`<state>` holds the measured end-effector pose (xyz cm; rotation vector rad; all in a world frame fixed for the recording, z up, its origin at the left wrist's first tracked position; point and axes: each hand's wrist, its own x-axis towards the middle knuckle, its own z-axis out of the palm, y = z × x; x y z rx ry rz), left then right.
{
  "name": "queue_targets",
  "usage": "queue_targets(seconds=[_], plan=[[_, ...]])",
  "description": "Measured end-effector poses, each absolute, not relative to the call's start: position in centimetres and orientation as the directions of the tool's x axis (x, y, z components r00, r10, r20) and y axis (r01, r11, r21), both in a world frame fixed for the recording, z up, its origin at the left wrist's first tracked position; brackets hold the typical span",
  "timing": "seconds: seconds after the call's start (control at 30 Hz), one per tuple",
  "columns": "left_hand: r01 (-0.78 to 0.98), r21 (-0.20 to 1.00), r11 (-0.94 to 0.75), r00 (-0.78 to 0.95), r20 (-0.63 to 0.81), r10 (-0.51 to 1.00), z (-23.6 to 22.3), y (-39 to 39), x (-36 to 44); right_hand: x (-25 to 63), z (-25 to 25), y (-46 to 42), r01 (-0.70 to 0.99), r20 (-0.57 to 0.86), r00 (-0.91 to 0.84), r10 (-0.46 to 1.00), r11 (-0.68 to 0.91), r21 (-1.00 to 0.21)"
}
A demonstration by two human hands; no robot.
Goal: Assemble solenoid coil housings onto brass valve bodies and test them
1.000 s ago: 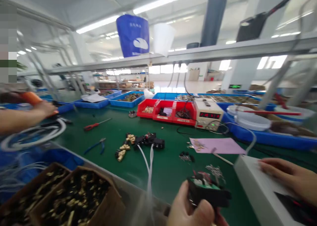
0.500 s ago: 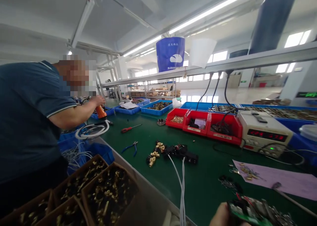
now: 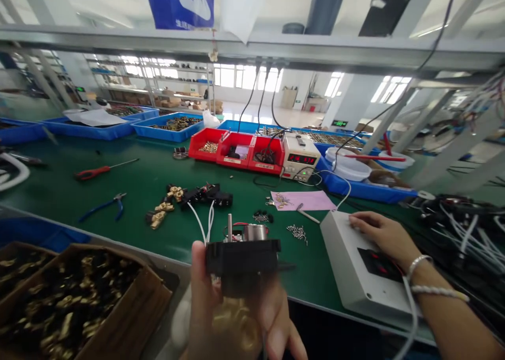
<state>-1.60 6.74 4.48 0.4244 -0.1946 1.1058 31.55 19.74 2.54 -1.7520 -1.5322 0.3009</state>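
My left hand (image 3: pixel 201 291) grips a black-housed valve unit (image 3: pixel 244 257) at the bottom middle. A silvery cylinder and a metal pin stand up from the housing, with a blurred brass body (image 3: pixel 232 323) below. At the right, my right hand (image 3: pixel 381 233), with bracelets on its wrist, rests on a grey metal box (image 3: pixel 339 260). Its fingers are bent together at the box's top edge; what lies under them is hidden. Beside the wrist, the box has a dark panel (image 3: pixel 379 264) with red digits.
Brass fittings (image 3: pixel 160 212) and a black assembly with white wires (image 3: pixel 207 196) lie mid-table. Near them are blue pliers (image 3: pixel 104 207) and a red screwdriver (image 3: pixel 92 172). Screws (image 3: pixel 298 233) and a pink sheet (image 3: pixel 311 200) lie before a power supply (image 3: pixel 300 157). A carton (image 3: pixel 153 291) holds fittings.
The view has swung right and the co-worker has left the frame. My left hand with the valve unit and my right hand on the grey box have come into view.
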Motion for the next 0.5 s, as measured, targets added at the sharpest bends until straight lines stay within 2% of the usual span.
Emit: queue_targets(seconds=[0.1, 0.17, 0.4, 0.5], plan=[[-0.861, 0.216, 0.461, 0.502, 0.511, 0.698, 3.3, 6.8, -1.1, 30.9, 2.5, 19.7, 0.701, 0.193, 0.31, 0.931, -0.087, -0.708], [-0.851, 0.192, 0.489, 0.504, 0.561, 0.657, 2.2, 6.8, -0.8, 30.6, 2.6, 19.6, 0.687, 0.154, 0.341, 0.927, -0.134, -0.714], [-0.835, 0.174, 0.523, 0.537, 0.468, 0.702, 0.2, 6.2, 0.0, 30.1, 2.8, 19.3, 0.671, 0.114, 0.358, 0.927, -0.171, -0.722], [-0.82, 0.215, 0.531, 0.572, 0.336, 0.748, 1.1, 6.0, 0.2, 30.1, 2.7, 19.4, 0.672, 0.129, 0.341, 0.931, -0.146, -0.726]])
